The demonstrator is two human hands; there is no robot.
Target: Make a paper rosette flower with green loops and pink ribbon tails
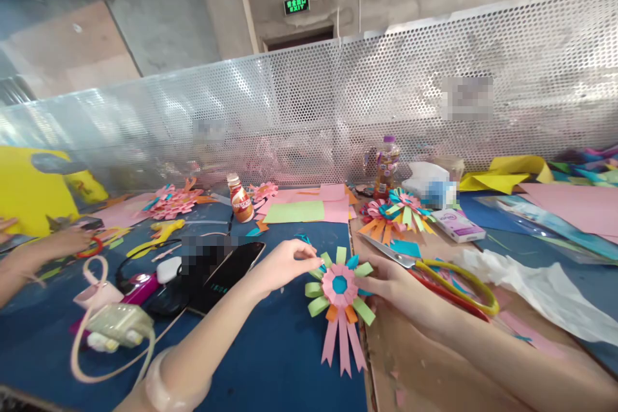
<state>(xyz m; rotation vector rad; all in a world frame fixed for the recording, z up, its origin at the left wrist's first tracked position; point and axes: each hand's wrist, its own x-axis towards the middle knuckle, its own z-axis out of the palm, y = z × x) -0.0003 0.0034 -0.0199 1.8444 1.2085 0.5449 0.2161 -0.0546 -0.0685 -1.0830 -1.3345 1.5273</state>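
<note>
A paper flower (338, 299) has a pink centre with a blue middle, looped green and blue petals, orange tabs and pink tails with notched ends. My right hand (391, 290) grips it from its right side, the fingers partly hidden behind the petals. At the flower's upper left, my left hand (290, 264) pinches with thumb and fingertips at a petal. A bit of blue paper (302, 239) shows just above those fingers. Scissors (449, 283) with yellow and red handles lie open-bladed beside my right hand. A black phone (232, 277) rests left of my left hand.
Behind stand a small bottle (240, 198) and a purple-capped bottle (387, 167). Finished paper flowers (398, 212) lie near a tissue pack (458, 225). Chargers and cables (118, 325) sit at left. A co-worker's hand (77, 239) holds red-handled scissors. A perforated metal screen (299, 116) borders the table.
</note>
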